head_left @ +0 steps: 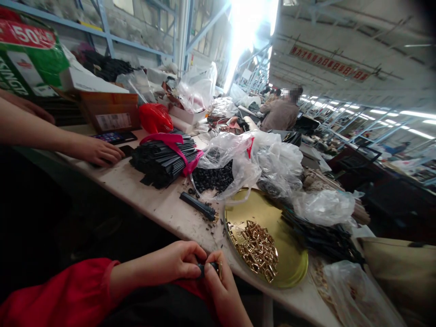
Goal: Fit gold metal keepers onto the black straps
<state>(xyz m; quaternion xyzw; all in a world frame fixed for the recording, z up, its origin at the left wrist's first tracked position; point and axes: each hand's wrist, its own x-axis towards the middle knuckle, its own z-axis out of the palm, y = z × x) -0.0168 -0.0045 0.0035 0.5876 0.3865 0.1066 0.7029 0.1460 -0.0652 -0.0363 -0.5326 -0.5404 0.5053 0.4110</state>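
My left hand (184,263) and my right hand (220,284) meet at the table's front edge. Both pinch a small dark strap (202,271), and a gold-coloured metal piece (220,270) shows at my right fingertips. Just beyond them lies a stack of dark straps (197,205) with gold bits at its right end. To the right, a round gold tray (293,268) holds a heap of gold buckles (257,250). Small black rings (213,177) fill an open clear plastic bag behind the straps.
Another person's hand (98,152) rests on the table (136,195) at left, near a phone (111,137). Dark strips (163,159) tied with pink ribbon lie mid-table. Plastic bags (275,159), a box (105,109) and more dark strips (323,236) crowd the table.
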